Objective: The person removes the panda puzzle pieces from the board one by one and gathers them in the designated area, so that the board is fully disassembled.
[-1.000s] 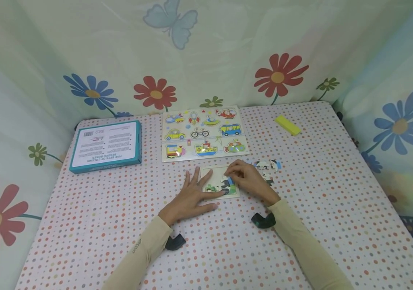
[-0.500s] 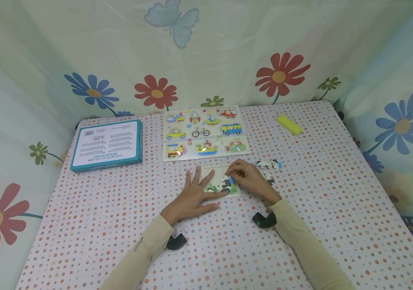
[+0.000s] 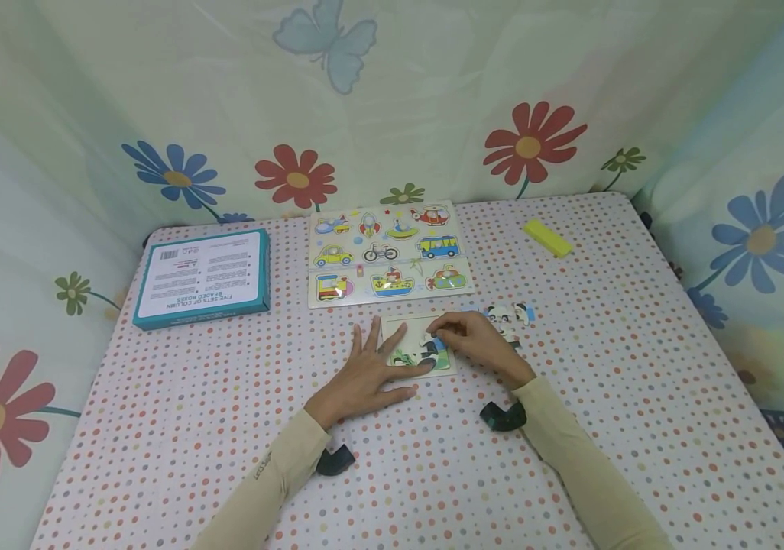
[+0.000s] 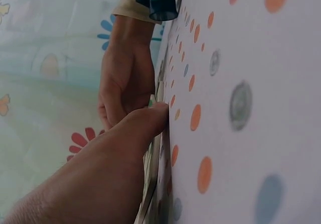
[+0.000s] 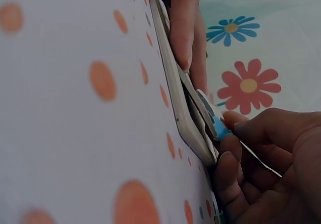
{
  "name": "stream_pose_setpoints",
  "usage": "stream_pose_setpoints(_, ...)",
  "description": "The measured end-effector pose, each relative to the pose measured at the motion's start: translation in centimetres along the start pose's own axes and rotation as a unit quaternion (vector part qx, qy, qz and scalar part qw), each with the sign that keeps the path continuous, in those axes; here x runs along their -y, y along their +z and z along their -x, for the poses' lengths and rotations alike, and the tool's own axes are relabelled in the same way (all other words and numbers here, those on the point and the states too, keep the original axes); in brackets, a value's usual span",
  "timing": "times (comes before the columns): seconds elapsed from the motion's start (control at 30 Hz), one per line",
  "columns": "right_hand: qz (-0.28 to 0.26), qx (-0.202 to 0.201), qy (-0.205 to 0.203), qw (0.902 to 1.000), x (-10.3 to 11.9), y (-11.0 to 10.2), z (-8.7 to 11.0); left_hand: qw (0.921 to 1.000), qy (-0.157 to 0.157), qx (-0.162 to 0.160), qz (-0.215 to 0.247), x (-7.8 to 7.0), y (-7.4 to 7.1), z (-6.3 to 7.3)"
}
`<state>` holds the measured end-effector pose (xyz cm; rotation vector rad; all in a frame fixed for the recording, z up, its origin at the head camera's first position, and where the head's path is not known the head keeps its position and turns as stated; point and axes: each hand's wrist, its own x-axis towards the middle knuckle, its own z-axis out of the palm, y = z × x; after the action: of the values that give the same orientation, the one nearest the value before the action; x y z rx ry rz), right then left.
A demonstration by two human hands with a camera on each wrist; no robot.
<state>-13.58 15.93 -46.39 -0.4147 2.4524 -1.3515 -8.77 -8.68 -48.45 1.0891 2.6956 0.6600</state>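
Observation:
A small square puzzle tray (image 3: 414,336) lies in front of the person, its lower part showing a panda and green leaves. My left hand (image 3: 361,378) rests on its left side with fingers spread, the index finger reaching over the lower picture. At the tray's right side my right hand (image 3: 481,344) pinches a panda puzzle piece (image 5: 218,126) with a blue edge between thumb and fingers. In the right wrist view this piece stands tilted, its blue end raised above the tray's rim. Loose panda puzzle pieces (image 3: 500,314) lie just beyond the right hand, partly covered by it.
Behind the tray lies a larger picture board (image 3: 390,263) with vehicles. A teal-edged box (image 3: 202,275) is at the back left, a yellow block (image 3: 547,238) at the back right. Dark wrist mounts (image 3: 502,416) hang by both sleeves. A flowered curtain (image 3: 406,99) surrounds the dotted tabletop.
My right hand has shifted slightly toward the person, still pinching the puzzle piece at the tray's right side. My left hand keeps its place on the tray.

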Motion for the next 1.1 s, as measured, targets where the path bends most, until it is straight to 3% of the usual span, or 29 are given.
stream_pose_setpoints(0.8, 0.0, 0.002, 0.016, 0.9999, 0.01, -0.09, -0.16, 0.9997, -0.01, 0.007, -0.02, -0.52, -0.09, -0.16)
stream_pose_setpoints(1.1, -0.016, 0.008, 0.047, 0.9987, 0.07, -0.27, -0.22, 0.9997, -0.011, 0.01, -0.019, -0.44, -0.08, -0.04)
